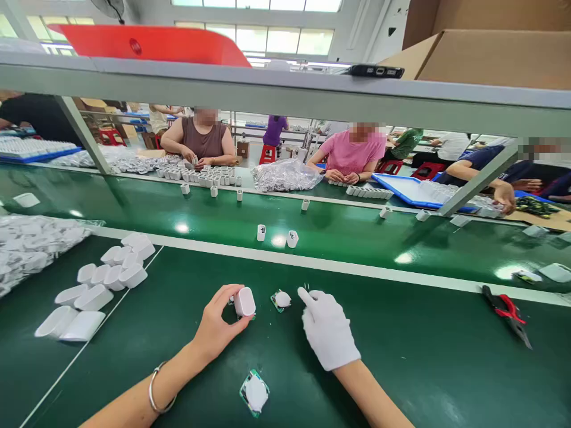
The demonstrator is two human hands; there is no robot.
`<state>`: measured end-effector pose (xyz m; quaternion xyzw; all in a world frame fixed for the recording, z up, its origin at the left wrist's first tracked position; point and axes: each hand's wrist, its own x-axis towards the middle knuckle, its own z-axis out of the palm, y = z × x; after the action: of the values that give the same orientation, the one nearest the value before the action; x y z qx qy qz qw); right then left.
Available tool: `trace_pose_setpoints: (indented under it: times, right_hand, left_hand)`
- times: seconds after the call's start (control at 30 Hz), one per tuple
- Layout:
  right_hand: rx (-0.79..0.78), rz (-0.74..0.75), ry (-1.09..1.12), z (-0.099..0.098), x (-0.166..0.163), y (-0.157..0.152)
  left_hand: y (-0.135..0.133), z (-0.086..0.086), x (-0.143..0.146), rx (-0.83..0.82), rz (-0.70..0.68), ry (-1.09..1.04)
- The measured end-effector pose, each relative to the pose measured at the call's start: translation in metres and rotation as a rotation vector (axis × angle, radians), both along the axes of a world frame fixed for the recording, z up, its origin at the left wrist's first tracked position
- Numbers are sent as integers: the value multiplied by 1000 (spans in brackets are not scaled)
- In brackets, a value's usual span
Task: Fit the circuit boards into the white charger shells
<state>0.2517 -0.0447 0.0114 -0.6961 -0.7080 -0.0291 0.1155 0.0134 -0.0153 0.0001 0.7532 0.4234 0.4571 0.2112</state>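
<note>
My left hand [219, 324], bare with a bangle at the wrist, grips a white plastic charger housing [245, 302] between thumb and fingers. Part of a green circuit board shows beneath and behind that housing. My right hand [328, 327] wears a white glove; its fingers are curled together, and thin metal pins [307, 287] stick up by the index fingertip. What the glove holds below the pins is hidden. Between my hands lies a small circuit board [281, 300] with a white pad on top. A second padded circuit board [256, 393] lies closer to me.
Several white housings [95, 297] stand in rows at left, beside a bag of white parts [38, 246]. Red-and-black pliers [508, 315] lie at right. Beyond a white strip, small white units [292, 239] sit on the green belt [214, 214]. Co-workers sit opposite, under an overhead shelf [285, 95].
</note>
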Motion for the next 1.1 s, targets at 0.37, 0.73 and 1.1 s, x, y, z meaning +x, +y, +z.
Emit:
trace_pose_setpoints:
  times: [0.37,0.73,1.1]
  right_hand:
    - [326,129,433,-20,-31,6]
    - [485,544,823,-1,-35,-30]
    - [506,624,708,-4,-33,-29]
  left_hand:
    - [-9,-8,4,93,-190,18]
    - [-4,-8,4,234,-363,1]
    - [-5,-9,4,303,-375,37]
